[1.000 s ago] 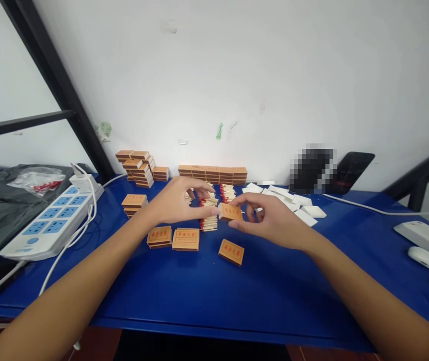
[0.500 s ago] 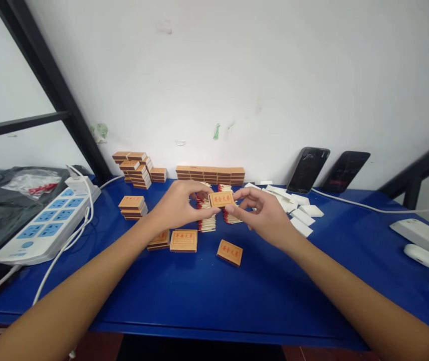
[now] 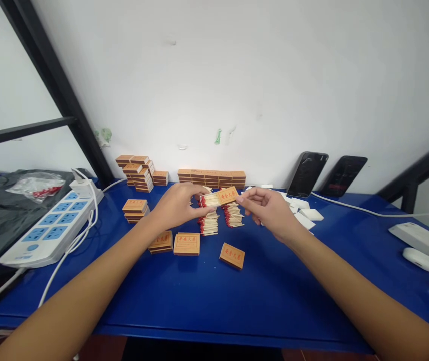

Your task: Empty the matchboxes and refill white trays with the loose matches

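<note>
Between my two hands is a matchbox (image 3: 227, 194), its tray slid partway out to the left and showing red-tipped matches inside. My left hand (image 3: 180, 203) grips the tray end between thumb and fingers. At the sleeve's right end, my right hand (image 3: 267, 208) pinches it with thumb and forefinger. Behind and below the box lie two piles of loose matches (image 3: 233, 215) on the blue table. A matchbox (image 3: 232, 254) lies alone in front, and another matchbox (image 3: 187, 243) lies to its left, beside a few more partly behind my left forearm.
Stacked matchboxes (image 3: 211, 178) line the wall, with taller stacks (image 3: 139, 170) at the back left. White empty trays (image 3: 306, 215) lie right of my right hand. Two phones (image 3: 307, 173) lean on the wall. A power strip (image 3: 51, 225) with cables occupies the left side.
The matchbox in my hands was closed; its tray is now slid out leftward, exposing the matches. My hands have moved slightly apart. The view has shifted a little.
</note>
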Available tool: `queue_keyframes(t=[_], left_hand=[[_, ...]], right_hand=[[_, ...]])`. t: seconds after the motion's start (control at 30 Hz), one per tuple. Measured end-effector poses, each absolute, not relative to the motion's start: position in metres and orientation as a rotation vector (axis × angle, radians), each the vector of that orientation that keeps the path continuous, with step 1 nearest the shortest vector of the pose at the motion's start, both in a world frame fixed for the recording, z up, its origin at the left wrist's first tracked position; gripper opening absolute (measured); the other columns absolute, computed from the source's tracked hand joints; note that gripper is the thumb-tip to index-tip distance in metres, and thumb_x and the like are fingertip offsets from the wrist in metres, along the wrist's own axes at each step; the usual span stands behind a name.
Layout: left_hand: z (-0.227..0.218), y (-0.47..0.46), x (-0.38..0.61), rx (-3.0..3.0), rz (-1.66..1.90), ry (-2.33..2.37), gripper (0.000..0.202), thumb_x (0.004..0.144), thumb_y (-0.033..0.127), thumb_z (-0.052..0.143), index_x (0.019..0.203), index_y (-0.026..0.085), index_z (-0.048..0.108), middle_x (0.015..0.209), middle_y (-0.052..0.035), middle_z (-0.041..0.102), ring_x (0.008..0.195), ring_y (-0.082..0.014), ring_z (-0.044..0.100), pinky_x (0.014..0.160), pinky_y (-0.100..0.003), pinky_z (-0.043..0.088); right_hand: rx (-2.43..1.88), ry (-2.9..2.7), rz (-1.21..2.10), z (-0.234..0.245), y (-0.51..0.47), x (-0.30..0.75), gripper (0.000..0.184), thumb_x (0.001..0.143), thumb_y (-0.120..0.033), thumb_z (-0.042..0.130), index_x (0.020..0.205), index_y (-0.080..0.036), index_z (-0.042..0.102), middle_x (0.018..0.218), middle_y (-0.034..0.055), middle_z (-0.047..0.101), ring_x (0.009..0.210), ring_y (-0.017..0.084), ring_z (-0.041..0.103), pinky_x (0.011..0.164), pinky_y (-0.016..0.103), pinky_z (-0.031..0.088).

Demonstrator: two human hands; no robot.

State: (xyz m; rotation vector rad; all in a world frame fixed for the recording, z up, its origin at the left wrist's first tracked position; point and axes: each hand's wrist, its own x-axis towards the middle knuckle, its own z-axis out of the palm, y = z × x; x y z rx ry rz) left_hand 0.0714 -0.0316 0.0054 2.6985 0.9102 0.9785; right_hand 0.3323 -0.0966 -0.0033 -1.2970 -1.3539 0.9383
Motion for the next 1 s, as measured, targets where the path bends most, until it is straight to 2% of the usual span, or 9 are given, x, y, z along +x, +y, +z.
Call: queue_keyframes(t=[0.13,0.23,0.33,0.43,0.47,0.6,0.73,0.87,1.0], left_hand=[[0.006,-0.024,0.065,2.659,0.908,1.023,0.033,0.088,0.047,0.080,0.109,0.022,0.079,0.103,-0.0076,0.083,0.091,-0.0255,0.075,0.078,-0.036,0.054],[0.010,-0.021,0.060,2.642,0.874,1.061,0.030,0.089,0.046,0.079,0.106,0.022,0.080,0.102,-0.0074,0.083,0.090,-0.0248,0.074,0.076,-0.035,0.053],[0.016,-0.017,0.053,2.661,0.877,1.067,0.026,0.089,0.044,0.079,0.104,0.022,0.080,0.101,-0.0064,0.083,0.088,-0.0241,0.074,0.076,-0.034,0.052],[0.020,-0.011,0.044,2.681,0.855,1.090,0.024,0.086,0.041,0.082,0.103,0.023,0.081,0.095,-0.0047,0.083,0.082,-0.0232,0.073,0.074,-0.034,0.051],[0.020,-0.008,0.041,2.682,0.847,1.099,0.025,0.085,0.040,0.083,0.103,0.023,0.081,0.094,-0.0045,0.082,0.080,-0.0231,0.072,0.074,-0.034,0.051],[0.017,0.004,0.028,2.660,0.847,1.086,0.027,0.082,0.041,0.085,0.103,0.025,0.081,0.094,-0.0048,0.082,0.078,-0.0224,0.072,0.072,-0.033,0.052],[0.019,0.015,0.014,2.576,0.858,1.133,0.025,0.082,0.041,0.084,0.100,0.024,0.081,0.095,-0.0052,0.082,0.084,-0.0226,0.072,0.076,-0.034,0.052],[0.022,0.021,0.003,2.537,0.911,1.259,0.026,0.080,0.041,0.084,0.097,0.022,0.081,0.087,-0.0059,0.081,0.078,-0.0230,0.072,0.072,-0.034,0.051],[0.020,0.024,-0.004,2.572,0.945,1.372,0.029,0.077,0.041,0.085,0.099,0.022,0.082,0.080,-0.0061,0.079,0.072,-0.0229,0.070,0.066,-0.032,0.047]], right_hand=[[-1.320,-1.361,0.839,0.000,-0.077,0.332,0.056,0.067,-0.066,0.091,0.091,-0.019,0.073,0.077,0.0042,0.069,0.060,0.014,0.055,0.040,0.023,0.036],[-1.302,-1.486,0.801,0.001,-0.065,0.326,0.054,0.076,-0.068,0.084,0.096,-0.018,0.073,0.088,0.0073,0.073,0.065,0.016,0.058,0.047,0.026,0.043],[-1.246,-1.659,0.621,0.002,-0.055,0.319,0.048,0.084,-0.063,0.079,0.099,-0.019,0.071,0.096,0.0087,0.073,0.073,0.018,0.062,0.064,0.033,0.052],[-1.124,-2.000,0.359,0.008,-0.044,0.313,0.051,0.083,-0.048,0.085,0.124,-0.022,0.070,0.119,0.0110,0.071,0.092,0.023,0.066,0.083,0.039,0.054],[-1.099,-2.114,0.311,0.010,-0.041,0.311,0.051,0.082,-0.044,0.086,0.127,-0.023,0.070,0.121,0.0107,0.070,0.096,0.024,0.066,0.085,0.040,0.053],[-1.188,-2.302,0.261,0.022,-0.027,0.300,0.030,0.085,-0.032,0.083,0.113,-0.022,0.075,0.097,0.0051,0.073,0.077,0.020,0.062,0.074,0.034,0.047],[-1.247,-2.350,0.202,0.031,-0.012,0.296,0.028,0.085,-0.028,0.083,0.111,-0.020,0.075,0.088,0.0036,0.072,0.071,0.018,0.060,0.071,0.033,0.043],[-1.298,-2.302,0.191,0.037,0.008,0.287,0.026,0.087,-0.027,0.080,0.110,-0.017,0.075,0.092,0.0063,0.074,0.077,0.020,0.064,0.075,0.034,0.045],[-1.355,-2.290,0.011,0.038,0.037,0.256,0.025,0.098,-0.032,0.069,0.117,-0.017,0.074,0.114,0.0111,0.076,0.096,0.025,0.068,0.084,0.036,0.049]])
